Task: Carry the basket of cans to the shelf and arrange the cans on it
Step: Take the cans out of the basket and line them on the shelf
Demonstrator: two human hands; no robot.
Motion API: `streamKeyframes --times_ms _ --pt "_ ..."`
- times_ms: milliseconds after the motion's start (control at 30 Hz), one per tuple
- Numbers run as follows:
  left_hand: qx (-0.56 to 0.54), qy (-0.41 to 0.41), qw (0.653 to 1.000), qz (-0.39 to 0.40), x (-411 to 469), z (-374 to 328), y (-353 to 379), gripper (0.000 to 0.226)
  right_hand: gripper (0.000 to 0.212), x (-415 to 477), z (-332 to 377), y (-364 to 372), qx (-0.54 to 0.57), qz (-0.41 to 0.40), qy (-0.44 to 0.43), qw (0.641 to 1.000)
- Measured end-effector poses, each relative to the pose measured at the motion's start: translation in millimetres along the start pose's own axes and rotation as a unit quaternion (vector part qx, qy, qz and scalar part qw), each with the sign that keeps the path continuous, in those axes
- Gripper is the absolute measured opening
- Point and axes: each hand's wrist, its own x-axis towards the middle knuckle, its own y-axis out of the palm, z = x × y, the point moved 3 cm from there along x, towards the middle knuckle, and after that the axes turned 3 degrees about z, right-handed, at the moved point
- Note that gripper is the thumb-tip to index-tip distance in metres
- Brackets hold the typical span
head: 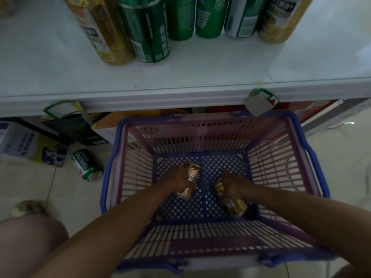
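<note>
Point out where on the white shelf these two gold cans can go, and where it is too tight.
Free: the wide bare strip of the shelf between its front edge and the standing cans, and the bare left end beside the tilted gold can. Crowded: the back row, where the green cans stand nearly touching. Each hand, left hand and right hand, grips a gold can in the basket.

Both arms reaching down into a purple basket (313, 157) on the floor, left hand (178, 180) wrapped round a gold can (191, 175), right hand (232, 185) round another gold can (235, 207), white shelf (180, 77) above with upright green and gold cans (148, 31), a green can (86, 165) lying on the floor left of the basket.
</note>
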Motion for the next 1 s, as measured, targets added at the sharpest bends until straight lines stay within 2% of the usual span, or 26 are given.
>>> streamKeyframes --times_ms 33,100,167,233,300,467,567,667,867,1000 --pt "0.011 0.001 1.0 0.002 0.6 3.0 2.4 0.056 0.116 0.2 4.0 -4.6 0.013 0.012 -0.005 1.0" --pt "0.035 0.0 0.999 -0.006 -2.9 7.7 4.9 0.056 0.117 -1.0 10.3 -16.6 0.022 -0.017 -0.03 0.999" --pt "0.044 0.006 0.999 -0.018 -7.1 10.4 4.5 0.054 0.108 -12.8 13.6 -34.3 0.05 -0.063 -0.055 0.995" --pt "0.04 0.01 0.999 -0.02 -11.1 10.5 4.3 0.052 0.085 -28.0 17.4 -53.9 0.08 -0.107 -0.088 0.987" --pt "0.032 0.015 0.999 -0.018 -14.2 9.0 0.5 0.051 0.072 -47.4 24.4 -73.9 0.093 -0.135 -0.116 0.98" --pt "-0.006 0.02 1.0 -0.023 -21.5 2.1 -20.7 0.044 0.069 -98.3 38.3 -104.9 0.086 -0.167 -0.184 0.965" --pt "-0.024 0.045 0.999 -0.019 -33.8 -8.9 -39.2 0.027 0.066 -128.0 39.5 -119.1 0.097 -0.169 -0.234 0.952" --pt "-0.021 0.084 0.996 -0.015 -48.4 -18.3 -60.2 0.044 0.054 -151.2 34.5 -136.3 0.097 -0.154 -0.273 0.945" --pt "0.031 0.17 0.985 -0.006 -104.8 -43.4 -107.6 0.042 0.055 -176.3 27.8 -160.5 0.167 -0.129 -0.309 0.927" --pt "0.069 0.194 0.978 -0.039 -147.2 -71.9 -139.0 0.062 0.052 -180.5 31.1 -164.4 0.203 -0.125 -0.326 0.915"
